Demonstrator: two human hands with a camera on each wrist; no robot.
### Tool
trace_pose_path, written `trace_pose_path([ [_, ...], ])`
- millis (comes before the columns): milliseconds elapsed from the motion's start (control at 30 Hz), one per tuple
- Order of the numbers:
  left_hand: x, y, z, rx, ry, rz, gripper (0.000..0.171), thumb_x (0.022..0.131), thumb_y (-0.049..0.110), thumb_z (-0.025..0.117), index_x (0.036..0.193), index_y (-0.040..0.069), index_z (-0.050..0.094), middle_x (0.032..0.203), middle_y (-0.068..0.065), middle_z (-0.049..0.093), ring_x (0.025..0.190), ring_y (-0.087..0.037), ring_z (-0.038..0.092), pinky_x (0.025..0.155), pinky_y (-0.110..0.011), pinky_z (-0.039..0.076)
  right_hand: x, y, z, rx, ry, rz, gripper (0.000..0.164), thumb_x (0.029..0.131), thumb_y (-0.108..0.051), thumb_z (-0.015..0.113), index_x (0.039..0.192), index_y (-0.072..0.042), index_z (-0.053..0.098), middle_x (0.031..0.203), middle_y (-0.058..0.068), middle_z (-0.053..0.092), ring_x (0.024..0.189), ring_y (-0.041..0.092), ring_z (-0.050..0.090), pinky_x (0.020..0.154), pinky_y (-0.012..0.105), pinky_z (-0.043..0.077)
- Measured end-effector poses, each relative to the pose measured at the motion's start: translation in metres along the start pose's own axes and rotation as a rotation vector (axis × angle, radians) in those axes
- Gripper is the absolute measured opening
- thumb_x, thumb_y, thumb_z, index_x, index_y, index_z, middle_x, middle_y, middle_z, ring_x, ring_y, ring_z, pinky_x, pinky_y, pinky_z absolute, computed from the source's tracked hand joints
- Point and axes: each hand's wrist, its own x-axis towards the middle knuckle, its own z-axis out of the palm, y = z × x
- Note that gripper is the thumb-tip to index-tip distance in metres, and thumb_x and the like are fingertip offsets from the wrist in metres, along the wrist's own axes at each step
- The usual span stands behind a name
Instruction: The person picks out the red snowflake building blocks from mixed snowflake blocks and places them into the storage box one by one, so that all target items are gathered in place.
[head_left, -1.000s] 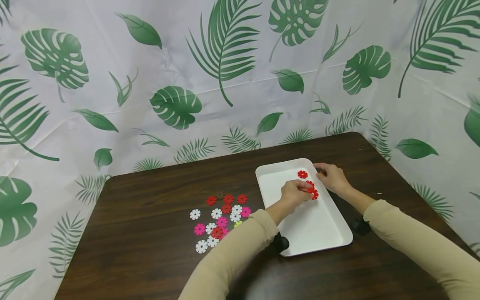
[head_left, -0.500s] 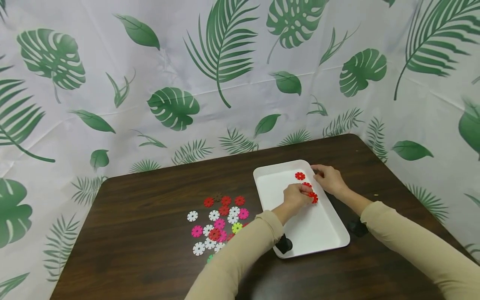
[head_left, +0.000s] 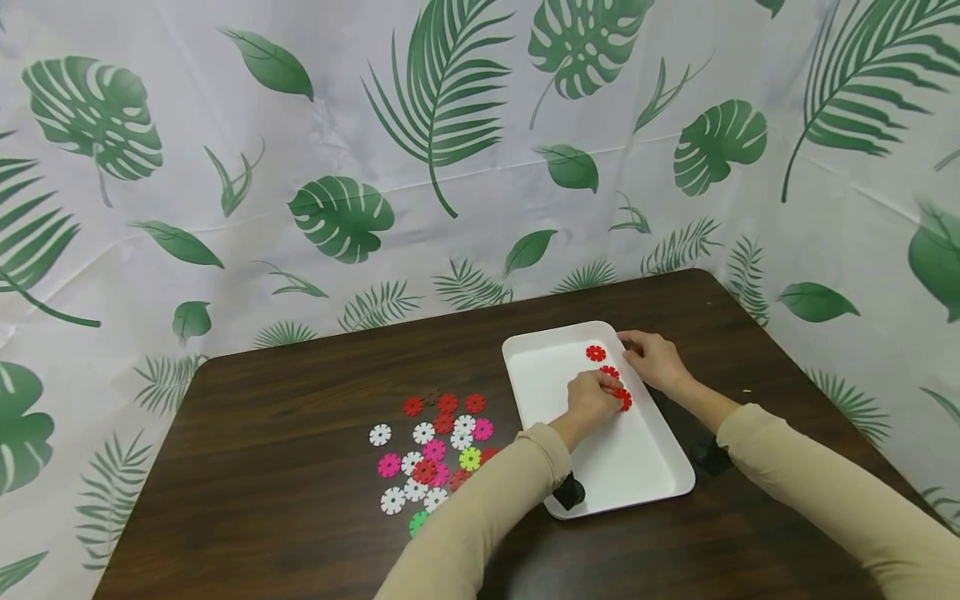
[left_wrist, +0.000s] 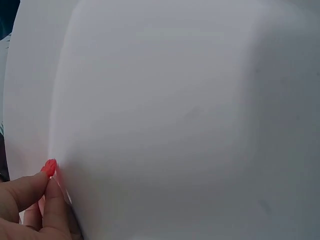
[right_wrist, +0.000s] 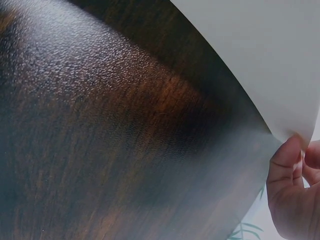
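Over the white tray (head_left: 645,467), my left hand (head_left: 592,400) pinches a red notched disc (head_left: 625,401) near the tray's right wall. The left wrist view shows that disc (left_wrist: 49,167) between thumb and fingertips. Two more red discs lie farther back along the same side: one (head_left: 596,353) in full sight, another (head_left: 611,372) partly behind my left fingers. My right hand (head_left: 657,362) holds the tray's right rim near its far corner. In the right wrist view, thumb and fingers of this hand (right_wrist: 290,187) grip the tray edge (right_wrist: 280,90).
Left of the tray, several loose discs lie on the dark wooden table (head_left: 262,467): white (head_left: 380,434), pink (head_left: 389,465), yellow (head_left: 470,458), green (head_left: 419,522) and red (head_left: 413,407). My left sleeve covers part of that area. A leaf-patterned cloth (head_left: 255,200) hangs behind the table.
My left hand has shifted slightly toward me with the red disc, away from the second disc. The right hand stays at the rim. The whole view has moved a little.
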Motion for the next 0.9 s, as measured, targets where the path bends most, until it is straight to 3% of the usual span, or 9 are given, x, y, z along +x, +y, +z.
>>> trace_pose_path([
  [200,0.0012,-0.0021,0.0027,0.064,0.02,0.064,0.011,0.076,-0.003,0.071,0.084,0.005,0.071,0.068,-0.001,0.061,0.059,-0.007,0.048,0.057,-0.017,0.047,-0.0003,-0.0011,-0.0003,0.01,-0.001,0.0,0.038,0.093,-0.002,0.052,0.13,0.008,0.048,0.092,0.022,0.059,0.071,0.024,0.052,0.062,0.028,0.054],
  [433,-0.0002,-0.0033,0.003,0.116,0.03,0.129,0.013,0.078,-0.004,0.07,0.088,0.003,0.072,0.08,-0.003,0.065,0.07,-0.009,0.053,0.065,-0.017,0.049,-0.0012,-0.0021,0.0006,0.011,-0.002,0.006,0.038,0.093,-0.001,0.052,0.13,0.008,0.049,0.092,0.022,0.058,0.072,0.024,0.051,0.06,0.025,0.05],
  [900,-0.0031,-0.0055,0.005,0.177,0.075,0.161,0.018,0.076,-0.002,0.071,0.093,0.006,0.071,0.082,0.0,0.057,0.077,-0.009,0.049,0.071,-0.018,0.044,-0.0017,-0.0031,0.0009,-0.003,0.02,-0.028,0.036,0.091,0.001,0.053,0.125,0.009,0.051,0.09,0.022,0.059,0.072,0.025,0.052,0.057,0.026,0.047],
])
